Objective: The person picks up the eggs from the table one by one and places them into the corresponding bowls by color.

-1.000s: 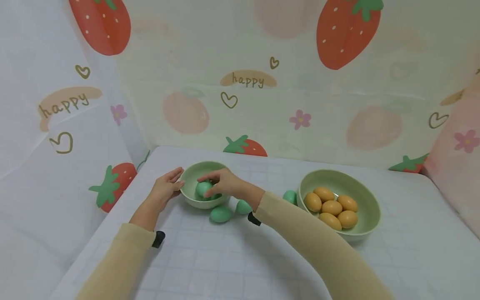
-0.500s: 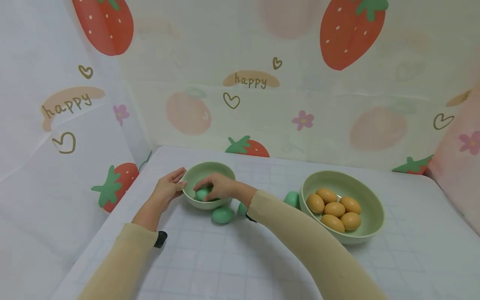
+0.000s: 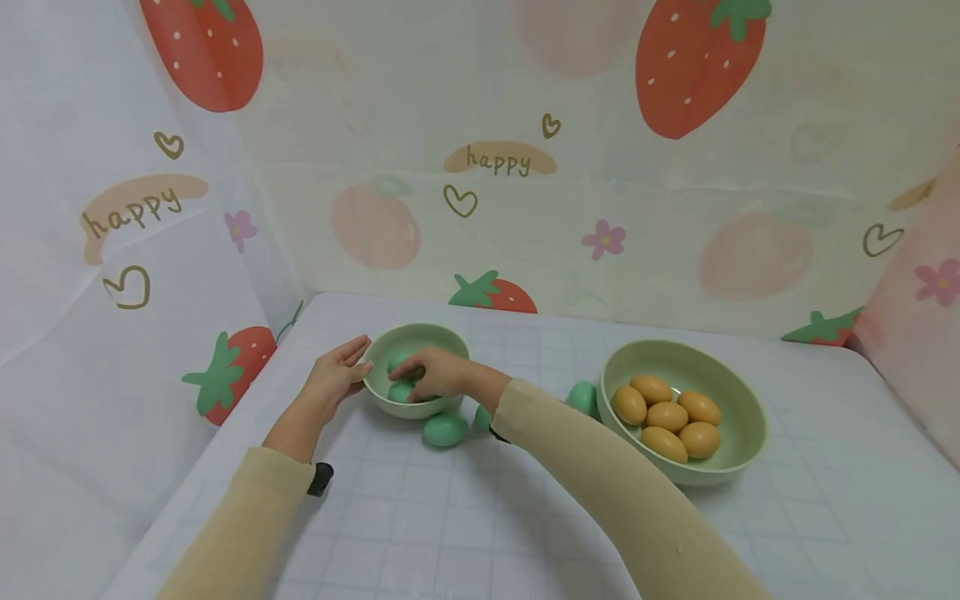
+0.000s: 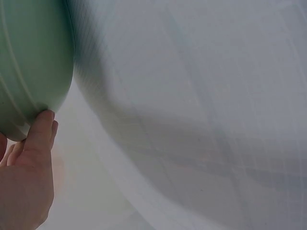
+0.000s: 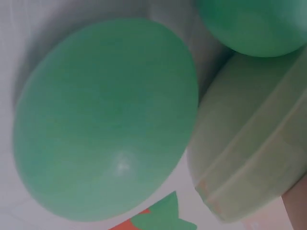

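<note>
A small green bowl stands at the left, holding green eggs. My right hand reaches down into it, fingers apart around one egg, with another green egg just behind the index finger. At the bowl's left side my left hand rests against the wall with its fingers fairly straight. The left wrist view has that hand's fingertip touching the bowl's outside. In the right wrist view a green egg lies close by, beside the bowl. My right palm hides part of the bowl's inside.
On the table, a green egg lies before the small bowl, and another is partly behind my right wrist. A third green egg sits against a larger green bowl of several brown eggs on the right.
My right hand has lowered an egg into the small bowl, and its fingers have loosened. A second green egg now shows behind the index finger. The left hand stays at the bowl.
</note>
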Motion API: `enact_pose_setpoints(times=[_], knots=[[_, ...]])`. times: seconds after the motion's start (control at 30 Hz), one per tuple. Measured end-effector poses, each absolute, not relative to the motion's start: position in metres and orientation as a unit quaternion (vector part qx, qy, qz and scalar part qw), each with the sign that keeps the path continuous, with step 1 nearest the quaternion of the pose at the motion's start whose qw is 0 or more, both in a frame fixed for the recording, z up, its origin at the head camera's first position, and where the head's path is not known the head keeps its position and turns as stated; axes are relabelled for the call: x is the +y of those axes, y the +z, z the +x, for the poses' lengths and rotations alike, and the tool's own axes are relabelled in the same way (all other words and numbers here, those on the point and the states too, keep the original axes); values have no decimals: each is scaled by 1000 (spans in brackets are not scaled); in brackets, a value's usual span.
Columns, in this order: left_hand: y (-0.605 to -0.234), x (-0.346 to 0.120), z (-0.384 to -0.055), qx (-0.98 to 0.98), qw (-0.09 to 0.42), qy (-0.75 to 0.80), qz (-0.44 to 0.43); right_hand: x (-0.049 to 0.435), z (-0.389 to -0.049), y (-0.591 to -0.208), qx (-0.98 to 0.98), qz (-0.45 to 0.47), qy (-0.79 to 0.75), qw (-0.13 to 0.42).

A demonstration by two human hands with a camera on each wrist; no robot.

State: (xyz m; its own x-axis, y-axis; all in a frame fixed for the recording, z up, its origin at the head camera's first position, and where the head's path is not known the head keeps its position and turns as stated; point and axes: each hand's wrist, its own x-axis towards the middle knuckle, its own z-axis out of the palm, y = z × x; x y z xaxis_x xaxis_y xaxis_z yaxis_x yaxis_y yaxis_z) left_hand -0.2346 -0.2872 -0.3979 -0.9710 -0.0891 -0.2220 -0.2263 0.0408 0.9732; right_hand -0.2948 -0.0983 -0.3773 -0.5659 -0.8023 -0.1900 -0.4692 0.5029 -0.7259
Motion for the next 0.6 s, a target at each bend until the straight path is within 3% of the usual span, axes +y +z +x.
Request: enact_pose_setpoints(times=[0.33,0.6], knots=[[-395,-285,-233,718,49,686,-110,-74,-286,-367,805,-328,-422,258],[-395,-283,-233,713,51,689,-120,-38,-267,-356,788,-264,-515,208]])
